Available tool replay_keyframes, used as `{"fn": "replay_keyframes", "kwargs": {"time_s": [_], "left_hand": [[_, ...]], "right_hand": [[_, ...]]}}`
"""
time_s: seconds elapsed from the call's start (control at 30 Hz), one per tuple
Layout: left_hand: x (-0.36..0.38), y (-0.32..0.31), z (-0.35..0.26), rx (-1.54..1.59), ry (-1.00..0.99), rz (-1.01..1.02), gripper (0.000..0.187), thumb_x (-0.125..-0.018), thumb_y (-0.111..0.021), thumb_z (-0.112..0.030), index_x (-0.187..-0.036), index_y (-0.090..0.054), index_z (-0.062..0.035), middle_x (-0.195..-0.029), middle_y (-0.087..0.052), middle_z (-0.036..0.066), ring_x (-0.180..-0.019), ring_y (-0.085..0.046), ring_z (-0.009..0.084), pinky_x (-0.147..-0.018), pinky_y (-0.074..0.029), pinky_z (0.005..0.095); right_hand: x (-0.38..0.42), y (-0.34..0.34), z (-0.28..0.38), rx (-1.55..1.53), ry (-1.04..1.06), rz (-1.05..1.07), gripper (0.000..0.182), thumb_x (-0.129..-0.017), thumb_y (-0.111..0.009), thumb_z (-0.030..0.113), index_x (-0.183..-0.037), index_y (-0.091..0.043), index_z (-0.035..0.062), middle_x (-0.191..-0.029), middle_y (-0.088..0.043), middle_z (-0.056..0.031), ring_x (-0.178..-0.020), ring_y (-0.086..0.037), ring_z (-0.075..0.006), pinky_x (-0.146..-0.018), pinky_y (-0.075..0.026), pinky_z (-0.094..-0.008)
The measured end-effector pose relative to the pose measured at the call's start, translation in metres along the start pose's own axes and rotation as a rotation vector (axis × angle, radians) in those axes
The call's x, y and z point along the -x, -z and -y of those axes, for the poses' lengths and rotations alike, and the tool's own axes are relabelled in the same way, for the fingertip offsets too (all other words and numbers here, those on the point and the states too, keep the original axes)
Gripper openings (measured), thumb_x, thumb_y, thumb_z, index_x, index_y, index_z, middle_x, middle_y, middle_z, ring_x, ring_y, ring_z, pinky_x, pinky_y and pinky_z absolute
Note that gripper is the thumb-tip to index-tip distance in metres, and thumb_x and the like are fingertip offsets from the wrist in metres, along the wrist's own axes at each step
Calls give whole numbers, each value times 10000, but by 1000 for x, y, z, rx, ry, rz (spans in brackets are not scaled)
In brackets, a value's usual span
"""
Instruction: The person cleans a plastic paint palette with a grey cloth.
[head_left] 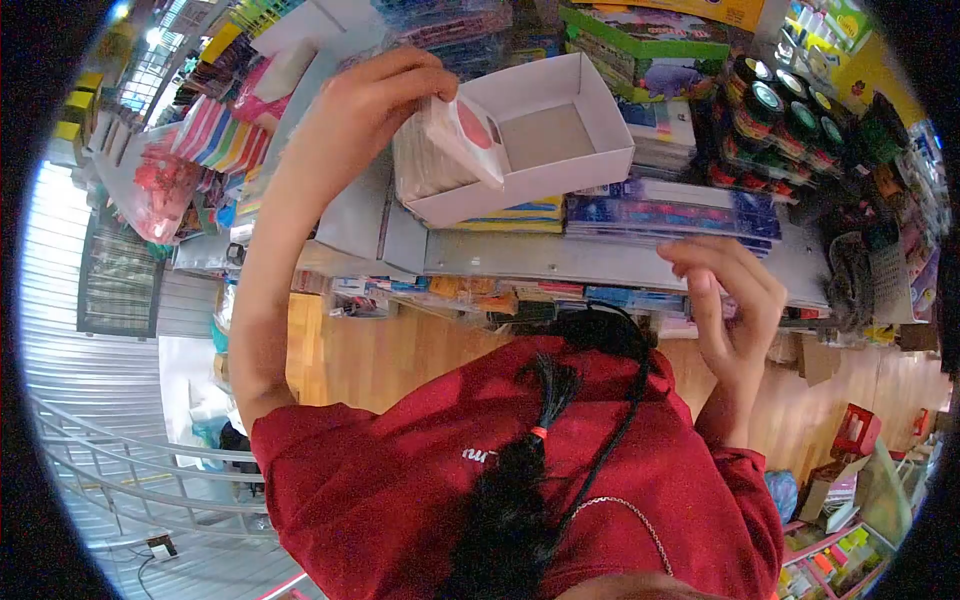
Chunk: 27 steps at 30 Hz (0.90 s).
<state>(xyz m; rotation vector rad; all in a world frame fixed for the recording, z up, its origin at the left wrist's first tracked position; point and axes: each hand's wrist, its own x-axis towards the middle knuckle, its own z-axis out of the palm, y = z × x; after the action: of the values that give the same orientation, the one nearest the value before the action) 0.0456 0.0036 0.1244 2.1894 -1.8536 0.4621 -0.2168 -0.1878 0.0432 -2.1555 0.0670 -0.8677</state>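
Left hand (385,95): fingers pinched on a wrapped packet (445,150) standing in the left end of the white cardboard box (560,130).
Right hand (730,300): below the box and right of it, fingers loosely curled, gripping nothing visible.
Box footing: perched on stacked stationery packs (670,210) under it.
Risk: box looks tilted; a tug on the packet could drag or tip it off the stack.
Risk: thin pinch grip; the packet could slip.
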Motion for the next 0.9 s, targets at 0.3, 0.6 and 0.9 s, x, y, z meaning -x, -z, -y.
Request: {"fn": "replay_keyframes", "kwargs": {"time_s": [0.3, 0.6, 0.9], "left_hand": [[-2, -19, 7, -208, -114, 104, 333, -750, -518, -34, -999, -665, -201, -1047, -576, 54, -989, -572, 249, -832, -479, 336], [-2, -17, -9, -254, -68, 250, 446, -789, -500, -68, -1215, -548, -193, -1202, -515, 82, -1105, -497, 310, -975, -387, 385], [13, -34, -7, 59, 24, 376, 457, -964, -346, -278, -1403, -294, -160, -1456, -233, 161, -1350, -209, 326, -1089, -201, 424]], "right_hand": [[-20, -33, -35, 27, 28, -46, 248, -815, -595, 74, -1058, -635, 88, -1058, -606, -133, -974, -578, -291, -843, -447, -355], [-29, -39, -49, 32, 43, -102, 391, -804, -610, 97, -1186, -537, 51, -1168, -548, -164, -1095, -521, -318, -932, -400, -375], [-40, -77, -69, -114, -1, 3, 796, -768, -686, 226, -1401, -239, 45, -1307, -436, -204, -1192, -439, -352, -997, -336, -407]]}}
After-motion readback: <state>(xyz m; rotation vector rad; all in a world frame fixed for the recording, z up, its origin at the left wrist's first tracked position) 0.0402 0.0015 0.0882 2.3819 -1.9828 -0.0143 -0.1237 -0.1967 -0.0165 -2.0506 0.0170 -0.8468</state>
